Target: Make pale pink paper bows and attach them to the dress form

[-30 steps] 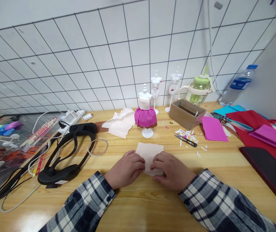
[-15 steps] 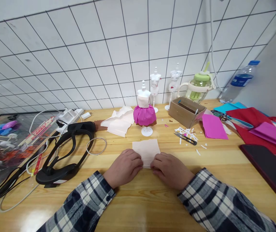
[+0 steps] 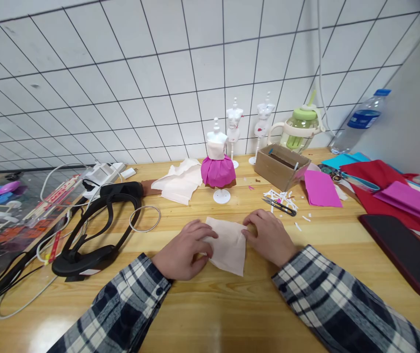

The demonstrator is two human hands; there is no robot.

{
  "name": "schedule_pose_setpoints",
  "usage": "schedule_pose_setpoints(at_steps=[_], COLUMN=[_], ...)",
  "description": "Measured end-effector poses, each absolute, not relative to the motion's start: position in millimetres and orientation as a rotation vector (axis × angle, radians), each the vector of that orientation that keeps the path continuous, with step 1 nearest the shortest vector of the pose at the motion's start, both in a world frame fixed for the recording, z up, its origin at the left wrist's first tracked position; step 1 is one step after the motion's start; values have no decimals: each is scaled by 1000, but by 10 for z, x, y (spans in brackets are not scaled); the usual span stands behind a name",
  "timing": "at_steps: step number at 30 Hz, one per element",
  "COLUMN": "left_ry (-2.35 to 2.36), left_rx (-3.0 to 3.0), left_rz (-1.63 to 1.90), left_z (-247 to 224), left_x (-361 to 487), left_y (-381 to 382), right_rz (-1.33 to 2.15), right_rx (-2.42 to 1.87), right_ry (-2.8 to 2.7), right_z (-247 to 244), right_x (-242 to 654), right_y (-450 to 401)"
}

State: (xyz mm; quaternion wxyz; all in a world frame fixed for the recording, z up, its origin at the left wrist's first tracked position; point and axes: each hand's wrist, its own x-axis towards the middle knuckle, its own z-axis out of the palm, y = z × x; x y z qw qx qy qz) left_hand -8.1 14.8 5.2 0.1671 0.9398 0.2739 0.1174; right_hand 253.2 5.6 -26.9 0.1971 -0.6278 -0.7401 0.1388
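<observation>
The single head view looks from the wearer's head, forward and down, across the wooden table [image 3: 202, 304] to the tiled wall [image 3: 151, 83] behind it; the near tabletop fills the bottom, and no second view shares any of it.

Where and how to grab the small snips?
I'd pinch the black rear end of the snips from the near right, right hand closest. They lie flat, blades pointing left, white scraps alongside, so that end should keep fingers off the edges.

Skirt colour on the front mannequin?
Bright magenta pink skirt, seen best in the head view.
</observation>
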Motion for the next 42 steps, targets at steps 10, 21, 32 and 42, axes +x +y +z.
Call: schedule_pose_setpoints(at_steps=[10, 21, 32, 42], left_ry=[652, 1263, 1207, 927], left_rx=[2607, 2347, 2089, 1317], left_rz=[298, 659, 772, 523], left_z=[120, -164, -194, -67], left_x=[-63, -86, -45, 43], left_y=[113, 210, 175, 110], right_rz=[423, 437, 635, 803], right_rx=[-1664, -1532, -1466, -1132], right_ry=[-2140, -2241, -2120, -1967], right_z=[-284, -250, -241, -159], right_x=[2488, 2357, 2351, 2271], right_y=[72, 1, -22, -202])
